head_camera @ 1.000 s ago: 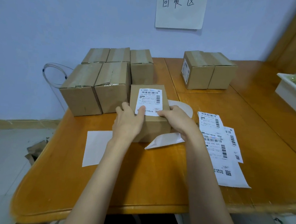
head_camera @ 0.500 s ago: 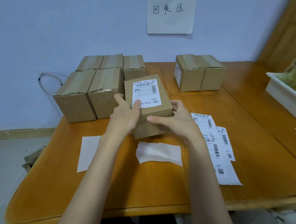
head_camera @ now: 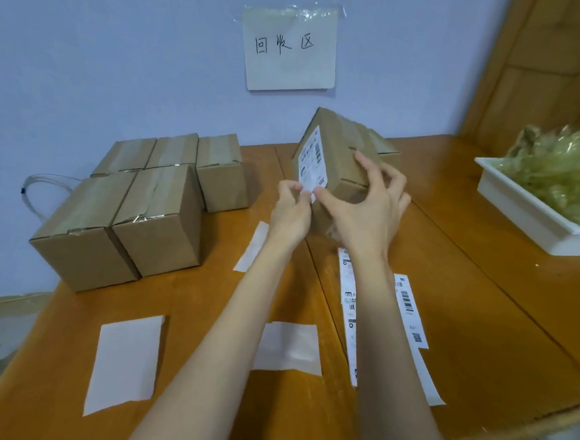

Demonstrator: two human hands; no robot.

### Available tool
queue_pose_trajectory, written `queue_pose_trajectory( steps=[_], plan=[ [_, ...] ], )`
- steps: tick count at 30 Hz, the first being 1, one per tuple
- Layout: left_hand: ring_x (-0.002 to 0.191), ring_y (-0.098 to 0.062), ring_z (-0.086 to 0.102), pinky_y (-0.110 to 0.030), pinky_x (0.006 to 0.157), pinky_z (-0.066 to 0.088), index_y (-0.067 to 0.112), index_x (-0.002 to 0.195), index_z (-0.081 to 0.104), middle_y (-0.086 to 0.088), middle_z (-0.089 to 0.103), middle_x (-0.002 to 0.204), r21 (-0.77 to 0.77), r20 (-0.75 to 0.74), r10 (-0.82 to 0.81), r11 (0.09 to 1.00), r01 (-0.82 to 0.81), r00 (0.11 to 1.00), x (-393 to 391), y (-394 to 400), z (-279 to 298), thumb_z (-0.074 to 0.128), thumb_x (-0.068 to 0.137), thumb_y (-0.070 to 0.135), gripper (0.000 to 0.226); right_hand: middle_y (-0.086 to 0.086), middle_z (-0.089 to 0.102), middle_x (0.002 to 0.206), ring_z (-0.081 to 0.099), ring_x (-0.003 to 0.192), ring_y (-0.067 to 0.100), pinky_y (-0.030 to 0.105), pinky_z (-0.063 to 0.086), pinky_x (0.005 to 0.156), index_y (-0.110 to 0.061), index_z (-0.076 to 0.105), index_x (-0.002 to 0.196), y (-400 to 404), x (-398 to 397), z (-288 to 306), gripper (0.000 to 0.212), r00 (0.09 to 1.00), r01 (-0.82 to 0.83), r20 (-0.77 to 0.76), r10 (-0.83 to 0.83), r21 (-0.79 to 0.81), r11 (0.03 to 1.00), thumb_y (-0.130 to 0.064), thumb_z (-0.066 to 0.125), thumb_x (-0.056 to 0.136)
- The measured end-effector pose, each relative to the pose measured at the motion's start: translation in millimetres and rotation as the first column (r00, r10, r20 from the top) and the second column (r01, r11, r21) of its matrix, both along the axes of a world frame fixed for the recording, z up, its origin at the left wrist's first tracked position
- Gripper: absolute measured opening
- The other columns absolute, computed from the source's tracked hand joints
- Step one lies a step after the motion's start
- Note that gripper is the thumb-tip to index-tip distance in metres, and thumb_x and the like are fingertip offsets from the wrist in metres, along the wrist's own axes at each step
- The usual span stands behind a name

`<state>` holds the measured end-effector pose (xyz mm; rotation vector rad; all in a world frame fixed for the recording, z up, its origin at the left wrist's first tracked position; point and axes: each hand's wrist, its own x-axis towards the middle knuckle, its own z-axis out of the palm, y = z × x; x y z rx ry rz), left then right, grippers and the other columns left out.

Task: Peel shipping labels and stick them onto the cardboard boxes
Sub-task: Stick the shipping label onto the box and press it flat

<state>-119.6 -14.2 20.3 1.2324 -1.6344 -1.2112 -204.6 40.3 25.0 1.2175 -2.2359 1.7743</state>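
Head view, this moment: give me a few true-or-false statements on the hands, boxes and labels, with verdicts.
1. The labelled box is held up, tilted. True.
2. The right hand lies flat on the table. False: it grips the box.
3. The left hand is at the label's lower corner. True.
4. Five unlabelled boxes stand at the left. True.
5. No printed labels remain on the table. False: several lie by the right arm.

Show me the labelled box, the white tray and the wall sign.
labelled box [head_camera: 341,158]: head view, bare brown side right of its label.
white tray [head_camera: 519,205]: head view, front wall.
wall sign [head_camera: 290,48]: head view, middle of the paper.
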Motion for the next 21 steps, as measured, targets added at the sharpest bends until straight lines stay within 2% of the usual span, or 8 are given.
queue_pose_trajectory(
  steps=[2,4,7,8,10,12,18,21],
  plan=[
    [0.117,-0.026,0.051,-0.038,0.099,0.043,0.018,0.127,0.047,-0.010,0.048,0.131,0.038,0.059,-0.034,0.999,0.032,0.998,-21.9,-10.9,-4.6,0.035,0.101,0.030,0.031,-0.007,0.036,0.141,0.035,0.122,0.020,0.035,0.040,0.100,-0.044,0.050,0.129,-11.7,-15.6,-5.6,0.073,0.992,0.084,-0.098,-0.080,0.044,0.995,-0.051,0.079,0.063],
    [0.124,-0.027,0.046,-0.037,0.105,0.038,0.015,0.131,0.052,-0.009,0.040,0.138,0.089,0.075,-0.044,0.995,0.038,0.996,-36.7,-21.1,-13.6,0.034,0.101,0.025,0.036,-0.006,0.036,0.143,0.035,0.124,0.022,0.035,0.037,0.100,-0.042,0.052,0.128,-21.1,-28.1,-16.1,0.072,0.982,0.123,-0.152,-0.110,0.081,0.989,-0.050,0.081,0.062],
    [0.119,-0.024,0.054,-0.034,0.098,0.044,0.014,0.128,0.056,-0.007,0.056,0.132,0.163,0.019,-0.081,0.984,0.077,0.997,-48.9,-32.3,-31.9,0.034,0.099,0.016,0.037,-0.005,0.038,0.142,0.037,0.126,0.023,0.034,0.035,0.100,-0.037,0.057,0.122,-33.2,-40.6,-34.3,0.068,0.977,0.127,-0.183,-0.106,0.109,0.986,-0.046,0.083,0.060],
    [0.116,-0.025,0.057,-0.038,0.099,0.047,0.017,0.127,0.057,-0.008,0.059,0.129,0.186,-0.019,-0.082,0.979,0.084,0.996,-52.5,-36.4,-39.2,0.035,0.097,0.015,0.037,-0.004,0.038,0.142,0.037,0.126,0.023,0.034,0.035,0.101,-0.036,0.058,0.120,-36.8,-43.7,-39.4,0.066,0.977,0.120,-0.188,-0.096,0.116,0.986,-0.045,0.084,0.060],
    [0.116,-0.027,0.058,-0.046,0.100,0.048,0.025,0.124,0.057,-0.007,0.060,0.129,0.220,-0.088,-0.072,0.971,0.090,0.993,-58.5,-43.7,-52.5,0.035,0.095,0.014,0.038,-0.003,0.039,0.141,0.038,0.127,0.023,0.036,0.036,0.103,-0.033,0.059,0.118,-43.6,-49.3,-48.6,0.064,0.979,0.096,-0.188,-0.074,0.107,0.990,-0.042,0.085,0.060],
    [0.119,-0.026,0.056,-0.046,0.101,0.048,0.030,0.124,0.056,-0.004,0.058,0.131,0.234,-0.141,-0.055,0.968,0.088,0.989,-62.8,-46.7,-58.2,0.033,0.097,0.014,0.039,-0.003,0.039,0.141,0.037,0.128,0.023,0.036,0.038,0.104,-0.032,0.060,0.117,-48.6,-54.1,-57.0,0.063,0.984,0.067,-0.171,-0.053,0.079,0.995,-0.039,0.087,0.060],
    [0.114,-0.018,0.058,-0.037,0.100,0.047,0.032,0.120,0.057,-0.001,0.063,0.121,0.249,-0.207,-0.025,0.965,0.077,0.978,-69.8,-48.9,-56.3,0.031,0.102,0.038,0.032,-0.001,0.036,0.144,0.032,0.132,0.022,0.030,0.039,0.100,-0.031,0.059,0.120,-61.0,-59.0,-71.1,0.063,0.987,0.040,-0.156,-0.037,0.017,0.999,-0.031,0.086,0.063],
    [0.118,-0.016,0.055,-0.030,0.099,0.043,0.034,0.119,0.058,0.003,0.061,0.124,0.268,-0.213,-0.033,0.959,0.091,0.976,-71.8,-49.6,-55.8,0.027,0.102,0.043,0.037,0.001,0.033,0.147,0.025,0.139,0.025,0.040,0.035,0.110,-0.033,0.056,0.123,-63.4,-60.8,-73.1,0.065,0.985,0.050,-0.167,-0.040,0.057,0.997,-0.036,0.084,0.064]
  ],
)
